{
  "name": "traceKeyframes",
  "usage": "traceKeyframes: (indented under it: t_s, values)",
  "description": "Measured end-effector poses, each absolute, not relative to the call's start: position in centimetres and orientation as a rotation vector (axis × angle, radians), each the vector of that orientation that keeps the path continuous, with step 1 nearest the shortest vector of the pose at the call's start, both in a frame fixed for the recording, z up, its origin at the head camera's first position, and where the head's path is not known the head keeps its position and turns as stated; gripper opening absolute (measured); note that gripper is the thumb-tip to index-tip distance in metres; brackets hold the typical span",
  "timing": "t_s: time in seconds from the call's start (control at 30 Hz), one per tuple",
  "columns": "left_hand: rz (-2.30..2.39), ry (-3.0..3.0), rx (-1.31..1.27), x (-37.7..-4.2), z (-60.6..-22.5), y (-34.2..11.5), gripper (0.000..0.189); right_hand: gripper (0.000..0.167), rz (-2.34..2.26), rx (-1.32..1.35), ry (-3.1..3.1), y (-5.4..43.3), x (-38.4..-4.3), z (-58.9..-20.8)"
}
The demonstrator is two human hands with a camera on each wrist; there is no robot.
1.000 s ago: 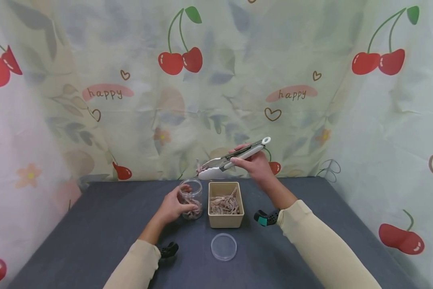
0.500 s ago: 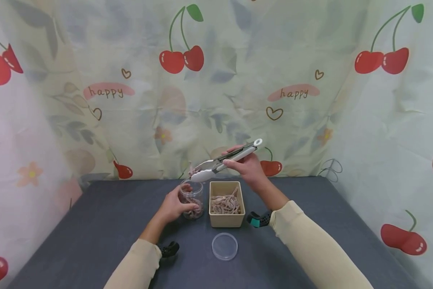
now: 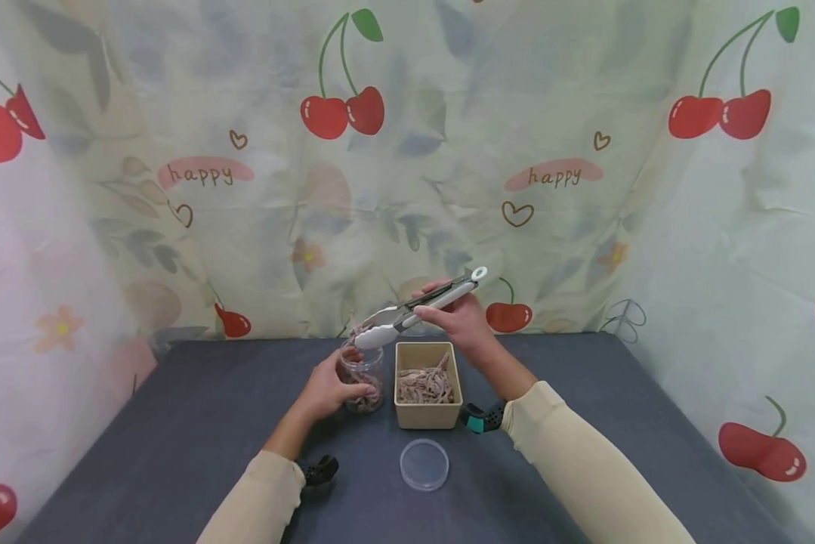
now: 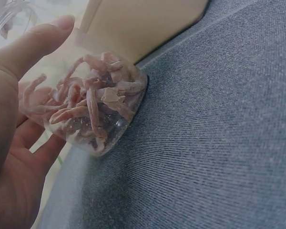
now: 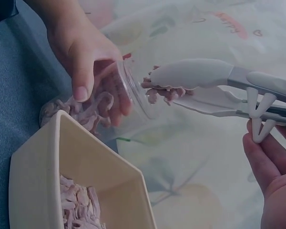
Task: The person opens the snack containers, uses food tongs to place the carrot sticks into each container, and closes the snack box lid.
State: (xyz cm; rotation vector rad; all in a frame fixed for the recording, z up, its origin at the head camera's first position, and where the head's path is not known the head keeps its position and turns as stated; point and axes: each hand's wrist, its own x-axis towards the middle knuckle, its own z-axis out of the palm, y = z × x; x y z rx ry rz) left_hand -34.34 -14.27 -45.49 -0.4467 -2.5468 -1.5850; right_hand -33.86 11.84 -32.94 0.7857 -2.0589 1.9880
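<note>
Mid-frame, my right grip [image 3: 467, 323] curls round tongs [image 5: 214, 72]; my left grip [image 3: 324, 387] clasps the jar [image 3: 373, 370], probably light, slippery, best held mid-wall.

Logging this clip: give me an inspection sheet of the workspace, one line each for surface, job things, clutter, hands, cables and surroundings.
Surface: dark tabletop.
Job's things: open clear jar partly filled with pinkish strips; beige bin beside it holding more; tongs gripping strips at the jar's mouth; clear round lid lying in front of the bin.
Clutter: nothing seen.
Hands: left hand grips the jar; right hand holds the tongs.
Cables: nothing seen.
Surroundings: curtain-like backdrop printed with cherries, leaves and "happy".
</note>
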Motion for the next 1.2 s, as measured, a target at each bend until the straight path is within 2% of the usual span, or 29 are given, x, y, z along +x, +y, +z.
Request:
traceKeyframes:
  t_s: [0.23,1.2]
  values:
    - [-1.398,-2.599,-0.424,-34.5,-45.4,-14.3,0.077,0.039,1.997,0.766,-2.056,11.9,-33.9,-33.0]
    - [-1.451,-2.598,-0.433,-34.1,-45.3,-14.2,0.076,0.036,2.080,0.731,-1.948,13.6,-33.7,-32.7]
